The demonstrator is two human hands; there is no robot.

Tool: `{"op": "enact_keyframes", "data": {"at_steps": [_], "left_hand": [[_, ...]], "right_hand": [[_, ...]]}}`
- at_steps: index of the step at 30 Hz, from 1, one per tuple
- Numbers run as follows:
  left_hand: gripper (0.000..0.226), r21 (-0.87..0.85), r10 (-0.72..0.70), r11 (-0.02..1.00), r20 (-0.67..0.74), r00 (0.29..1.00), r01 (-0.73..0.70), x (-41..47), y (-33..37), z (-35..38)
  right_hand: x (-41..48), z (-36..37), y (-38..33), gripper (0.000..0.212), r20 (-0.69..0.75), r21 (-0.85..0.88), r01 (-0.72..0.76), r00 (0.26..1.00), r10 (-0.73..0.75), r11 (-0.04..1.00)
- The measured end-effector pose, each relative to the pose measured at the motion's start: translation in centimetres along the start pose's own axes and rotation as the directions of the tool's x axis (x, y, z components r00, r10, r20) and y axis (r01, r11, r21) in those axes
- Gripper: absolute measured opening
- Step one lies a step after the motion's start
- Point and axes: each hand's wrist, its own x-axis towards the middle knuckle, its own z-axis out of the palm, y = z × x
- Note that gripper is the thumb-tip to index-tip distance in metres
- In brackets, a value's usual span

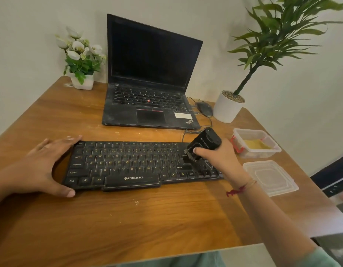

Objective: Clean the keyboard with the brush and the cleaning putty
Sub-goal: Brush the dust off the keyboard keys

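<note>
Fingers [57, 143] of the left hand [41, 162] were spread wide, thumb at the front edge and fingertips at the back corner, bracing the left end of the keyboard [139, 166]. It lay on the tabletop [147, 218], long axis running left to right. Right hand [218, 158] fingers were wrapped tight around the black brush [202, 145], tilted with bristles down-left on the right-hand keys. Farther right sat an open tub holding yellow putty [257, 144].
</note>
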Motion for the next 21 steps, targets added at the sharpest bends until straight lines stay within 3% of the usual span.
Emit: {"op": "enact_keyframes", "data": {"at_steps": [3, 6, 13, 16, 19, 21], "left_hand": [[0.138, 0.008, 0.006, 1.000, -0.021, 1.000, -0.006, 0.0, 0.1, 0.0], [0.138, 0.013, -0.004, 1.000, 0.000, 1.000, 0.004, 0.0, 0.5, -0.1], [0.137, 0.013, -0.029, 0.999, -0.006, 1.000, 0.029, -0.1, 1.0, -0.3], [0.136, 0.018, -0.035, 0.999, -0.002, 0.999, 0.035, -0.2, 1.4, -0.5], [0.136, 0.008, -0.041, 0.999, 0.001, 0.999, 0.041, -0.3, 1.5, -0.5], [0.134, 0.005, -0.040, 0.999, 0.002, 0.999, 0.040, -0.3, 1.6, -0.6]], "right_hand": [[-0.8, -0.5, 0.6, 0.028, 0.106, -0.021, -0.041, 0.993, 0.043, 0.999], [-1.7, -2.3, 0.4, 0.028, 0.304, 0.085, -0.125, 0.948, 0.094, 0.989], [0.2, -0.3, 0.3, 0.025, 0.081, 0.150, -0.100, 0.993, 0.088, 0.984], [-0.6, -0.7, 0.9, 0.025, 0.172, 0.131, -0.116, 0.981, 0.092, 0.985], [-1.4, -2.3, 1.1, 0.030, 0.355, 0.038, -0.140, 0.927, 0.118, 0.989], [-1.1, -2.9, 0.7, 0.035, 0.372, 0.040, -0.128, 0.922, 0.104, 0.991]]}}
